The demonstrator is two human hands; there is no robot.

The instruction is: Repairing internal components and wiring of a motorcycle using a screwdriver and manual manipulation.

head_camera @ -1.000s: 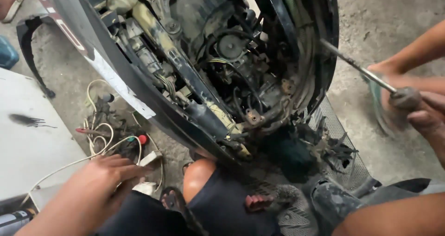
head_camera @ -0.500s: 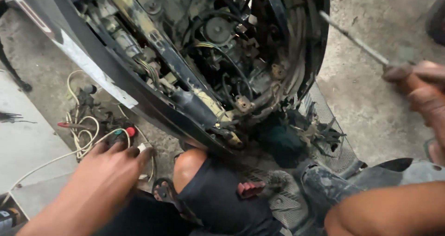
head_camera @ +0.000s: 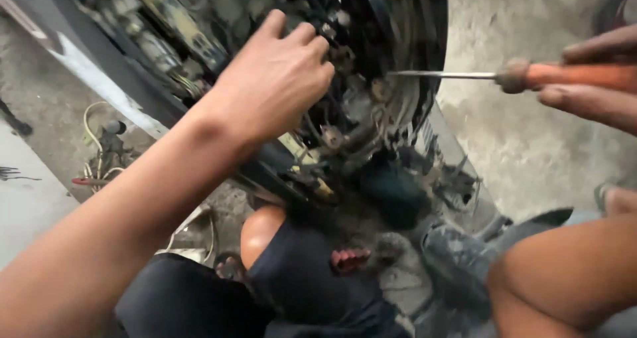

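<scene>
My left hand (head_camera: 275, 79) reaches up into the opened front of a black scooter body (head_camera: 371, 59), fingers curled among wires and small metal parts; what it touches is hidden by the hand. My right hand (head_camera: 590, 79) at the right edge grips an orange-handled screwdriver (head_camera: 531, 74). Its thin metal shaft points left, with the tip at the rim of the opened shell near a round fitting (head_camera: 379, 89).
A bundle of loose wires (head_camera: 99, 152) with red and yellow leads lies on the concrete floor (head_camera: 531, 145) at the left. My knee (head_camera: 262, 228) in dark shorts is below the scooter. A small red part (head_camera: 348, 258) sits near dirty underside parts.
My left hand rose from the wires on the floor up into the scooter's interior. My right hand brought the screwdriver leftward and level, its tip now at the shell's edge.
</scene>
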